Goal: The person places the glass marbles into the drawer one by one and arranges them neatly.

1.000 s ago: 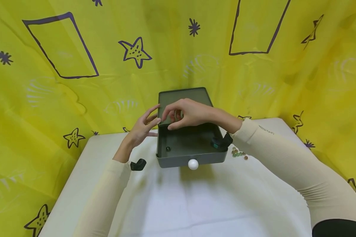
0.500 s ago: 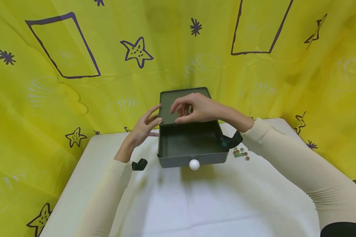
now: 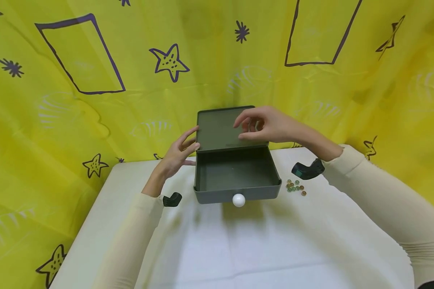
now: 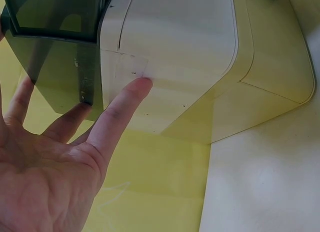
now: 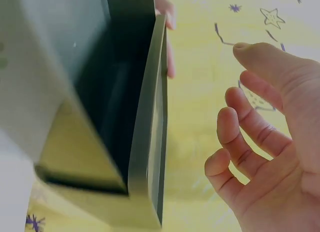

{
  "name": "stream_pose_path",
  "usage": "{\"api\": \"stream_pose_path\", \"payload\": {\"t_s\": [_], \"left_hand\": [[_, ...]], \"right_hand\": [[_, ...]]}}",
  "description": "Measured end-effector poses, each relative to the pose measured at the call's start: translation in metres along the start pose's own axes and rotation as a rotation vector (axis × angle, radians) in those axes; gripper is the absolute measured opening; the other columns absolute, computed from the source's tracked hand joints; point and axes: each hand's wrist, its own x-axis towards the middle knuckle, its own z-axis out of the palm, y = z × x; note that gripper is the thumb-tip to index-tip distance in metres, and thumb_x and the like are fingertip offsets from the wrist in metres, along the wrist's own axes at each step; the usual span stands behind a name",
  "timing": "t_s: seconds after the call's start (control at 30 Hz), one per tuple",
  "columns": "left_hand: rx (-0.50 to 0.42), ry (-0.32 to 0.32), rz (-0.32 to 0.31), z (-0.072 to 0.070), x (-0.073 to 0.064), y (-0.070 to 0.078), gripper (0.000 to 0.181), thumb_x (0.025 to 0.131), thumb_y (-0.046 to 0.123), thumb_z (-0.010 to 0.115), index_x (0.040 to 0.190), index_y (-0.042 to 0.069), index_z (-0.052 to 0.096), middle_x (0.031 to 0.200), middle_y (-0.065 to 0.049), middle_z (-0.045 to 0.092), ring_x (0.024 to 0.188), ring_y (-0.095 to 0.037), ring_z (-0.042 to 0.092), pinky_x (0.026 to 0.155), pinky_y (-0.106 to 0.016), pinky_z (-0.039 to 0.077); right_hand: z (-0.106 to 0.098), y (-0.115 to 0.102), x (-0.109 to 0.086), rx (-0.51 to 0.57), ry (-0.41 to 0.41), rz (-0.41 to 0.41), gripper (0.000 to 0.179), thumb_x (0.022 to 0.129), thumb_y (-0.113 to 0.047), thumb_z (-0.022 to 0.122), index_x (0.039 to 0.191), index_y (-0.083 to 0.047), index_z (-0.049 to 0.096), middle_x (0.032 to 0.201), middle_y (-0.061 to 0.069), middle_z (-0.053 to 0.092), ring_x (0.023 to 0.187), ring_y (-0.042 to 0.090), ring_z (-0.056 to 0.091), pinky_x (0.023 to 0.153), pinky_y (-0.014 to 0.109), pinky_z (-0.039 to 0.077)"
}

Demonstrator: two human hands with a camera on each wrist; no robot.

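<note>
A dark grey-green box (image 3: pixel 238 193) with a white knob (image 3: pixel 238 200) on its front stands on the white table. Its lid (image 3: pixel 217 130) is raised and leans back, and the bare inner floor shows. Along the box's left side my left hand (image 3: pixel 174 159) has its fingers spread. In the left wrist view, one fingertip of that hand touches the pale side wall (image 4: pixel 175 46), while other fingers reach up by the lid. My right hand (image 3: pixel 271 125) hovers in front of the lid's right part, fingers loosely bent, with nothing visible between them; the right wrist view (image 5: pixel 280 157) shows the palm side.
Several small green and brown marbles (image 3: pixel 295 188) lie on the table to the right of the box. A yellow curtain (image 3: pixel 209 92) with drawn stars hangs right behind the box. The white table (image 3: pixel 217 245) extends toward me.
My right hand has moved right and slightly up, away from the box's left part. A small dark round thing inside the box at left is no longer seen. My left hand keeps its place.
</note>
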Motion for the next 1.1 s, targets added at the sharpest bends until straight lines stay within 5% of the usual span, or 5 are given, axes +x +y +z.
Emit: {"api": "stream_pose_path", "payload": {"t_s": [0.57, 1.1], "left_hand": [[0.001, 0.014, -0.015, -0.001, -0.001, -0.001, 0.062, 0.104, 0.025, 0.061, 0.159, 0.038, 0.037, 0.164, -0.009, 0.033, 0.143, -0.03, 0.044, 0.098, -0.062, 0.05], [0.004, 0.011, -0.004, 0.0, 0.001, -0.001, 0.061, 0.104, 0.024, 0.062, 0.158, 0.039, 0.039, 0.163, -0.009, 0.035, 0.142, -0.03, 0.046, 0.095, -0.059, 0.053]], "right_hand": [[-0.027, 0.027, -0.052, -0.063, 0.063, 0.115, 0.029, 0.09, -0.013, 0.08, 0.118, -0.013, 0.072, 0.09, -0.003, 0.071, 0.083, 0.015, 0.064, 0.073, 0.025, 0.055], [-0.027, 0.06, -0.108, -0.085, 0.05, 0.217, 0.031, 0.09, -0.011, 0.08, 0.12, -0.011, 0.071, 0.099, -0.003, 0.072, 0.086, 0.015, 0.068, 0.079, 0.022, 0.057]]}}
